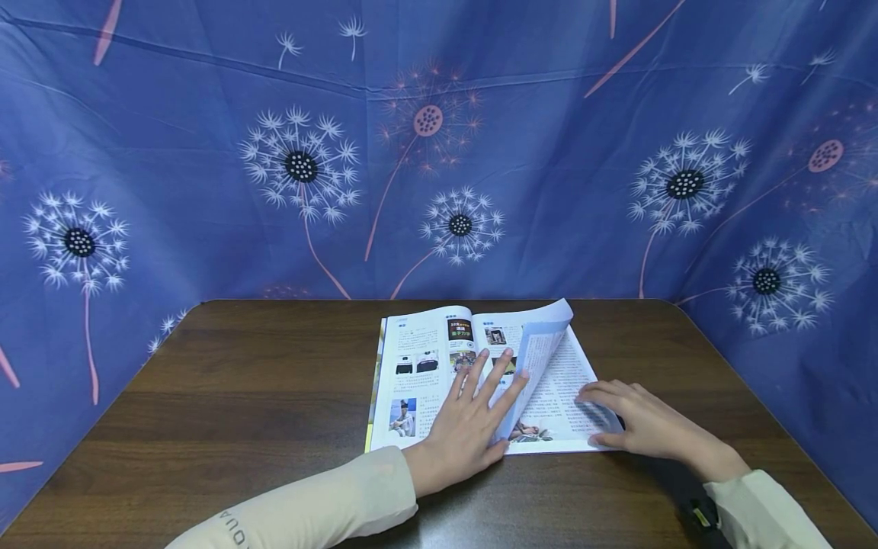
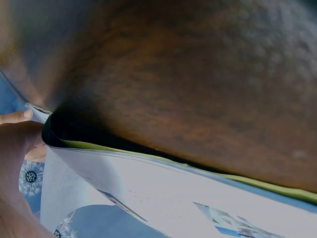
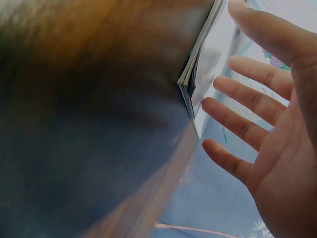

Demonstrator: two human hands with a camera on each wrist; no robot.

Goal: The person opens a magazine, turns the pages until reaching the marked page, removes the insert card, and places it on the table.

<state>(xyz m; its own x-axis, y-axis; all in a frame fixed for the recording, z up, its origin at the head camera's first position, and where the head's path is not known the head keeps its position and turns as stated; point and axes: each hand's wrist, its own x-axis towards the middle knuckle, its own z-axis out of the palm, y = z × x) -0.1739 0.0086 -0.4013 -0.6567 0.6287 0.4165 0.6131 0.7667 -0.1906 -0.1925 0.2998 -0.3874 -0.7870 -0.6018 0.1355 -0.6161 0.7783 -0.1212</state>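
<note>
An open magazine (image 1: 421, 332) lies on the table, with printed text and small pictures on its pages. One right-hand leaf (image 1: 545, 339) stands partly raised, curling over toward the left. My left hand (image 1: 463, 431) rests with spread fingers across the lower middle of the magazine, touching the curled leaf. At the lower right edge, my right hand (image 1: 648, 423) has its thumb and fingers apart on or beside the page. The right wrist view shows that hand (image 3: 277, 139) with loosely extended fingers by the magazine's edge. In the left wrist view, the magazine's near edge (image 2: 124, 171) bulges near the spine.
A brown wooden table (image 1: 240, 396) extends around the magazine on both sides. Behind and beside it hangs a blue cloth (image 1: 549, 152) with dandelion prints. A small dark object (image 1: 701, 515) shows at the right wrist.
</note>
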